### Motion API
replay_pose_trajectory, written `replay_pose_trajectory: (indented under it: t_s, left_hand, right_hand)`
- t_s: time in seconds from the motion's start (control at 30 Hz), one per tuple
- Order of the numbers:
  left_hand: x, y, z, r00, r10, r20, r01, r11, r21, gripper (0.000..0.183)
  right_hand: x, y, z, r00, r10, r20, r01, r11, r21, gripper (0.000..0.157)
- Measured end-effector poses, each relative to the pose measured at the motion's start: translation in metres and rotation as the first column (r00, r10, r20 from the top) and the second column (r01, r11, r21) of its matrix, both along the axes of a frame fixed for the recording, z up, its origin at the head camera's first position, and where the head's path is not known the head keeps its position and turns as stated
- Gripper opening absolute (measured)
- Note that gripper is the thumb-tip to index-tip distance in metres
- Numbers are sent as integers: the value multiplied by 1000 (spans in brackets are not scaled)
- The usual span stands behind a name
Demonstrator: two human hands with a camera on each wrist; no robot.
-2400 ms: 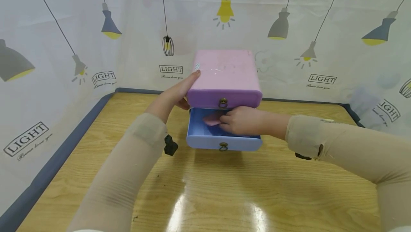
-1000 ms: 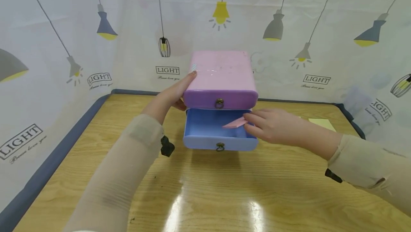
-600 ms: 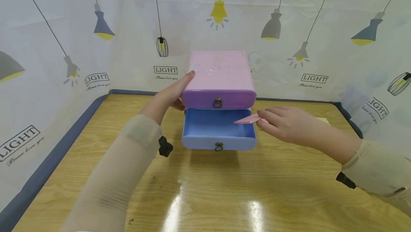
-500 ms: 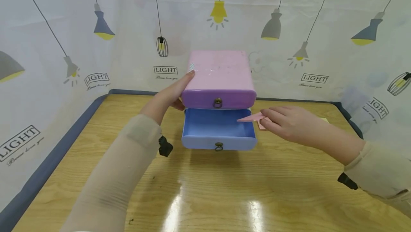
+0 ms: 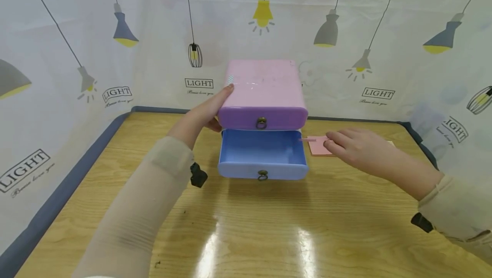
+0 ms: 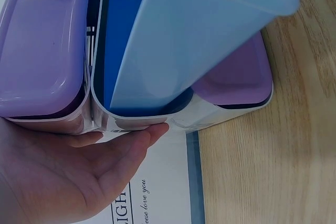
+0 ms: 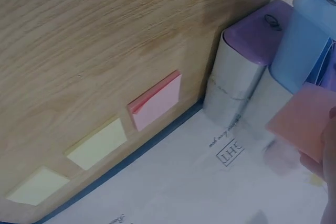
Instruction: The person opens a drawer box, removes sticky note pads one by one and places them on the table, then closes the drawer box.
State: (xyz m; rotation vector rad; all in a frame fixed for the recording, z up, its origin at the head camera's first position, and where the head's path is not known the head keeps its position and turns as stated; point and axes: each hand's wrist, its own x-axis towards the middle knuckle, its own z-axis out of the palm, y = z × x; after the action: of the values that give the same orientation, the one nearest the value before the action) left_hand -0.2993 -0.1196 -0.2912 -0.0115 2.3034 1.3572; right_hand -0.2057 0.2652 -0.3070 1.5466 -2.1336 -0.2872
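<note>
A thin square of pink paper point(image 7: 304, 119) is held up beside the right end of the cabinet's open drawer, pinched in the grip of the right hand point(image 5: 363, 152); from the head view it appears nearly edge-on. Below it on the wooden surface point(image 5: 253, 226) lies a square pink sticky-note pad point(image 7: 157, 102), partly covered by the right hand in the head view. Beyond that pad, in a row, sit two pale yellow sticky-note pads point(image 7: 97, 144), which the same hand mostly hides from the head view, making three pads on the surface. The plastic cabinet with a pink top point(image 5: 265, 83) has three drawers: a purple top drawer point(image 5: 238, 118) and a purple bottom drawer point(image 6: 239, 74), both pushed in, and between them a light blue drawer point(image 5: 238, 170), pulled out and jutting over the bottom one. The left hand point(image 5: 209, 111) rests against the cabinet's left side, thumb on the top's edge, its grip unclenched, fingers extended. Two beige sleeves point(image 5: 132, 209) cover the arms. Behind stands a white backdrop point(image 5: 165, 21) printed with hanging lamps and "LIGHT" labels.
</note>
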Motion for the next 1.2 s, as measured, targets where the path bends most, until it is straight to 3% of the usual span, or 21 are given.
replay_pose_trajectory:
  t_s: [0.4, 0.7, 0.93, 1.0, 1.07, 1.2]
  left_hand:
    - [1, 0, -1, 1000, 1, -15, -1, 1000, 6, 93]
    - [2, 0, 1, 1000, -1, -15, 1, 1000, 5, 93]
    - [2, 0, 1, 1000, -6, -16, 6, 1000, -2, 93]
    - [2, 0, 1, 1000, -5, -16, 5, 1000, -1, 93]
    - [2, 0, 1, 1000, -2, -14, 2, 1000, 0, 94]
    - [2, 0, 0, 1000, 2, -11, -2, 1000, -3, 94]
  right_hand:
    - [-7, 15, -16, 996, -76, 44, 76, 997, -10, 40]
    - [-5, 16, -44, 967, -223, 121, 202, 965, 166, 34]
    - [-5, 19, -61, 963, -239, 125, 217, 962, 167, 37]
    - [-5, 20, -63, 948, -276, 160, 247, 952, 181, 36]
    - [-5, 20, -65, 918, -332, 215, 289, 935, 207, 34]
    - [-4, 22, -68, 825, -451, 340, 382, 889, 251, 30]
